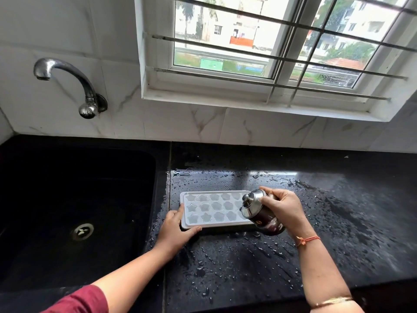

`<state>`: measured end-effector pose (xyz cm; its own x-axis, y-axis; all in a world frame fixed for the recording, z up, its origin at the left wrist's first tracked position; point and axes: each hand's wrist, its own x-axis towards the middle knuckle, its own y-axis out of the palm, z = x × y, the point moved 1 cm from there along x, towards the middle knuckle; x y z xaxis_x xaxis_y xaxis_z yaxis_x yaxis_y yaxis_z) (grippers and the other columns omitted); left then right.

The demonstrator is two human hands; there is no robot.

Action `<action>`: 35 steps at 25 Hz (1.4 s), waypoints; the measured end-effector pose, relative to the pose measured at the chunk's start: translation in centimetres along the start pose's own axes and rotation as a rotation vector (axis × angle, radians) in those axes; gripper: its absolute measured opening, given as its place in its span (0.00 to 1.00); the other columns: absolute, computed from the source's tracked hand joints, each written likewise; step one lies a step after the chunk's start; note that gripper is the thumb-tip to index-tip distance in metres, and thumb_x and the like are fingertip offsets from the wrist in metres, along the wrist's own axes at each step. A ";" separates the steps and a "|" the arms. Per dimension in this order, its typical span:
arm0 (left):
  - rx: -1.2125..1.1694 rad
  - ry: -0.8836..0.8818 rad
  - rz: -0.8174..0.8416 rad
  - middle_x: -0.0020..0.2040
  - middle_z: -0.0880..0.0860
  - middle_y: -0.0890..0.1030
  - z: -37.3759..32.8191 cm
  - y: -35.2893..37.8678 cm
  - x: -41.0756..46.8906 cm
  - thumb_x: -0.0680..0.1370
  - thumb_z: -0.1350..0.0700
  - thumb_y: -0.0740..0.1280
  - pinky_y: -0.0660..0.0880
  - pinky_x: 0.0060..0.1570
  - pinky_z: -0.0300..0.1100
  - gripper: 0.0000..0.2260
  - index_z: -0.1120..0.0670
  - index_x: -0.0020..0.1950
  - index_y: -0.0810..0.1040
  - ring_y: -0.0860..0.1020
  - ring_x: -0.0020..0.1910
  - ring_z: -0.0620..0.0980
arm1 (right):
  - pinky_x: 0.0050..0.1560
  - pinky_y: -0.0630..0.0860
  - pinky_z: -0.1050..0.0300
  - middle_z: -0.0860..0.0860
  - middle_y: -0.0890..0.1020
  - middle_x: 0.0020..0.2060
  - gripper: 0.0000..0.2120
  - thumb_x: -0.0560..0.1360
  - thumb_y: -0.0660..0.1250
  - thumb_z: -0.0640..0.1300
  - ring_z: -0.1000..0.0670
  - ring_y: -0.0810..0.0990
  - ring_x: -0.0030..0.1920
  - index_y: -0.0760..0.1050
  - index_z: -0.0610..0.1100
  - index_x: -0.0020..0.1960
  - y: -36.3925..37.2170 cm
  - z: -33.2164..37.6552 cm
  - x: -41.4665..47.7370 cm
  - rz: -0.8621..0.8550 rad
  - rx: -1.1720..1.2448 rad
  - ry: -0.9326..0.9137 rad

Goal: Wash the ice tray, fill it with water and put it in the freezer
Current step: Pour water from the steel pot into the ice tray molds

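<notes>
A white ice tray point(212, 208) with star and flower shaped cells lies flat on the wet black counter point(237, 263), just right of the sink. My left hand point(174, 229) holds its near left corner, thumb along the front edge and fingers on the left end. My right hand point(284, 208) grips a steel jug with a lidded top point(259, 211), tilted with its spout over the tray's right end. The tray's right edge is hidden behind the jug.
A black sink point(74, 213) with a metal drain lies to the left, and a steel tap point(67, 84) juts from the tiled wall above it. A barred window point(270, 46) is behind the counter. Water drops cover the counter.
</notes>
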<state>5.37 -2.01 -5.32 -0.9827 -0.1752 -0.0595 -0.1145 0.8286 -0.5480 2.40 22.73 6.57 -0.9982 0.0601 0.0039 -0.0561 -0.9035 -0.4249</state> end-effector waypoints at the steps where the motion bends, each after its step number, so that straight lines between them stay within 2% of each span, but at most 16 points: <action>1: -0.001 -0.001 0.001 0.53 0.49 0.68 0.0 0.0 0.0 0.69 0.47 0.73 0.65 0.52 0.35 0.39 0.49 0.75 0.58 0.69 0.52 0.44 | 0.27 0.73 0.71 0.44 0.80 0.57 0.18 0.70 0.67 0.30 0.51 0.78 0.42 0.70 0.44 0.25 0.0 0.1 -0.1 0.001 0.011 0.000; 3: 0.005 -0.002 0.002 0.53 0.49 0.68 0.0 0.0 0.0 0.68 0.47 0.73 0.66 0.52 0.35 0.39 0.49 0.75 0.58 0.69 0.53 0.44 | 0.26 0.73 0.71 0.44 0.80 0.55 0.20 0.70 0.66 0.29 0.51 0.78 0.41 0.69 0.46 0.24 0.0 0.3 -0.4 0.009 0.041 0.009; 8: 0.007 0.004 0.002 0.53 0.48 0.67 -0.1 -0.1 -0.1 0.69 0.47 0.73 0.65 0.51 0.35 0.39 0.49 0.75 0.57 0.68 0.52 0.44 | 0.26 0.74 0.70 0.45 0.79 0.52 0.18 0.71 0.66 0.29 0.52 0.78 0.39 0.70 0.45 0.27 -0.1 0.4 -0.8 0.021 0.099 0.023; 13: 0.004 0.004 0.004 0.53 0.49 0.67 -0.1 -0.1 -0.1 0.69 0.47 0.73 0.65 0.52 0.34 0.39 0.50 0.75 0.58 0.68 0.52 0.44 | 0.32 0.79 0.67 0.47 0.81 0.52 0.09 0.71 0.65 0.30 0.52 0.79 0.40 0.78 0.41 0.36 -0.2 0.2 -0.6 -0.032 0.162 0.045; 16: -0.004 -0.001 0.008 0.53 0.49 0.67 -0.1 -0.2 -0.1 0.69 0.47 0.73 0.65 0.52 0.35 0.39 0.50 0.75 0.57 0.68 0.52 0.44 | 0.33 0.79 0.67 0.46 0.80 0.52 0.13 0.71 0.65 0.29 0.53 0.79 0.40 0.72 0.40 0.29 0.0 0.3 -0.5 -0.030 0.142 0.041; 18: -0.009 -0.003 0.009 0.53 0.49 0.67 -0.2 -0.2 -0.2 0.69 0.48 0.73 0.66 0.52 0.35 0.39 0.50 0.75 0.57 0.68 0.52 0.44 | 0.38 0.80 0.61 0.46 0.80 0.55 0.11 0.70 0.66 0.30 0.52 0.80 0.44 0.71 0.33 0.29 -0.1 0.0 -0.2 -0.039 0.075 0.040; 20: -0.012 -0.004 0.012 0.53 0.49 0.67 -0.1 -0.2 -0.2 0.69 0.48 0.73 0.66 0.52 0.35 0.39 0.49 0.75 0.57 0.69 0.53 0.45 | 0.41 0.79 0.56 0.45 0.80 0.57 0.08 0.70 0.66 0.31 0.51 0.80 0.44 0.73 0.25 0.36 -0.1 -0.2 0.0 -0.041 0.026 0.047; 21: -0.006 -0.005 0.016 0.53 0.49 0.67 -0.1 -0.2 -0.2 0.69 0.48 0.73 0.65 0.52 0.35 0.39 0.50 0.75 0.57 0.70 0.54 0.46 | 0.39 0.79 0.58 0.45 0.80 0.56 0.07 0.70 0.66 0.31 0.51 0.80 0.42 0.73 0.26 0.36 -0.2 -0.2 0.1 -0.037 0.031 0.053; 24: 0.013 -0.007 0.029 0.54 0.49 0.66 -0.2 -0.2 -0.2 0.69 0.47 0.73 0.64 0.52 0.34 0.39 0.50 0.75 0.56 0.70 0.57 0.47 | 0.29 0.77 0.67 0.45 0.80 0.54 0.10 0.71 0.65 0.30 0.52 0.79 0.38 0.75 0.38 0.33 -0.2 0.2 -0.2 -0.021 0.178 0.078; 27: 0.013 -0.010 0.029 0.54 0.48 0.66 -0.3 -0.2 -0.2 0.69 0.47 0.72 0.64 0.51 0.34 0.39 0.49 0.75 0.56 0.68 0.54 0.44 | 0.28 0.77 0.66 0.44 0.80 0.53 0.03 0.72 0.65 0.30 0.54 0.81 0.35 0.76 0.34 0.40 -0.4 0.2 -0.2 -0.041 0.342 0.102; 29: 0.003 -0.007 0.023 0.53 0.48 0.66 -0.3 -0.2 -0.3 0.69 0.48 0.73 0.64 0.50 0.34 0.39 0.49 0.75 0.56 0.67 0.52 0.43 | 0.27 0.77 0.66 0.44 0.80 0.51 0.05 0.73 0.65 0.30 0.58 0.82 0.31 0.75 0.35 0.38 -0.3 0.2 0.1 -0.049 0.378 0.100; 32: 0.003 -0.015 0.008 0.53 0.48 0.67 -0.3 -0.2 -0.3 0.69 0.46 0.73 0.64 0.49 0.35 0.39 0.49 0.75 0.57 0.67 0.52 0.43 | 0.29 0.78 0.64 0.44 0.79 0.54 0.04 0.72 0.66 0.32 0.56 0.82 0.33 0.75 0.37 0.39 0.2 0.2 0.8 -0.051 0.298 0.067; 33: 0.008 -0.023 0.001 0.54 0.48 0.67 -0.4 -0.1 -0.4 0.68 0.45 0.73 0.64 0.48 0.35 0.40 0.48 0.75 0.57 0.67 0.52 0.43 | 0.31 0.79 0.62 0.45 0.79 0.55 0.02 0.72 0.67 0.33 0.53 0.82 0.36 0.76 0.35 0.40 0.4 0.3 1.0 -0.054 0.237 0.054; 35: 0.020 -0.037 -0.016 0.54 0.47 0.67 -0.5 0.0 -0.4 0.67 0.43 0.73 0.64 0.48 0.36 0.41 0.48 0.75 0.57 0.69 0.54 0.44 | 0.37 0.80 0.53 0.46 0.80 0.55 0.04 0.71 0.68 0.34 0.48 0.80 0.39 0.77 0.33 0.42 0.7 0.3 1.6 -0.054 0.115 0.036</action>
<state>5.74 -1.69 -4.90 -0.9746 -0.2084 -0.0815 -0.1268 0.8145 -0.5661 0.72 22.06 6.55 -0.9923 0.1239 -0.0095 -0.1144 -0.9411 -0.3181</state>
